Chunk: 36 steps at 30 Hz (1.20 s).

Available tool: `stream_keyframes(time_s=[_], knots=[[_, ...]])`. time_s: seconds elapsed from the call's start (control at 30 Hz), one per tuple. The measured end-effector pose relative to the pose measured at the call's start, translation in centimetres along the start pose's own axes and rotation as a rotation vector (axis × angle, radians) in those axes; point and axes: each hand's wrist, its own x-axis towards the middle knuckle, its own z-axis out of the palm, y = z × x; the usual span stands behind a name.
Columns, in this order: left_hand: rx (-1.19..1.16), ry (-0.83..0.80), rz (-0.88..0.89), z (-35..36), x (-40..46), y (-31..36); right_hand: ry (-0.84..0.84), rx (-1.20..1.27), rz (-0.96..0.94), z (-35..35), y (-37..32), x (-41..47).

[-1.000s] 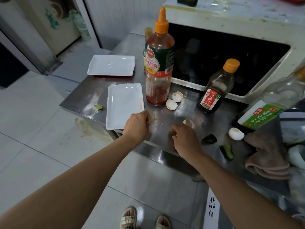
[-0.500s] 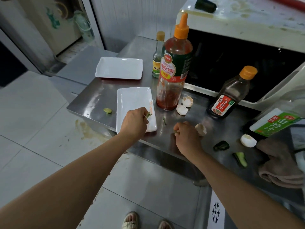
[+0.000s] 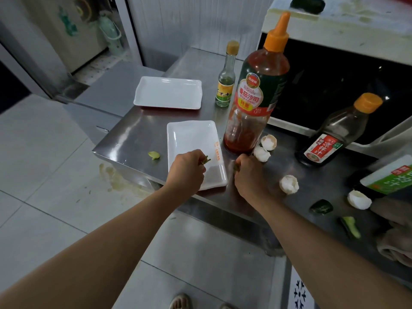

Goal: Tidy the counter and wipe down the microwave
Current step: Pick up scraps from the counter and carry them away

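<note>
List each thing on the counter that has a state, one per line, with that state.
left hand: pinching a green scrap over the near tray
right hand: fingers curled around a green bit
ketchup bottle: upright, capped, nearly empty
small bottle: upright, capped
dark sauce bottle: upright, capped
far tray: empty
eggshells: broken, loose on the counter

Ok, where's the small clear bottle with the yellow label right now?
The small clear bottle stands at the back of the counter, just left of the tall red sauce bottle and right of the far white tray.
</note>
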Motion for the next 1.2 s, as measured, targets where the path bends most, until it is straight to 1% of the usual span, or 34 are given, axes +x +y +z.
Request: stream_keyframes(time_s=[0.17,0.23,0.3,0.47,0.57,0.77,0.83,0.93,1.1,1.2], knots=[[-0.03,-0.008,-0.011,-0.2,0.1,-0.4,-0.019,-0.121,-0.054,-0.5,-0.3,0.1],[-0.036,-0.005,-0.009,-0.3,0.2,-0.4,0.003,-0.187,-0.073,-0.7,-0.3,0.2],[-0.036,-0.007,-0.008,-0.3,0.2,-0.4,0.012,-0.214,-0.071,-0.9,-0.4,0.2],[-0.037,-0.051,-0.028,0.1,0.2,0.0,-0.034,-0.264,-0.087,-1.0,-0.1,0.0],[-0.048,-0.081,-0.046,0.4,0.2,0.4,-0.027,-0.192,-0.077,-1.3,0.4,0.0],[-0.067,-0.071,-0.035,1.1,0.2,1.2,0.026,0.083,-0.016,-2.7,1.5,-0.5],[-0.15,-0.078,-0.071,1.3,0.2,1.8,0.056,0.141,-0.017,-3.7,1.7,-0.8],[-0.376,-0.115,-0.169,1.1,0.1,3.1,0.068,0.176,-0.035,-5.6,1.7,-1.2],[-0.669,-0.224,-0.302,0.1,-0.5,5.7,0.105,0.227,-0.072,-9.4,1.1,-1.7],[-0.83,-0.299,-0.327,-0.4,-1.0,6.9,0.119,0.269,-0.062,-11.6,0.2,-2.1]])
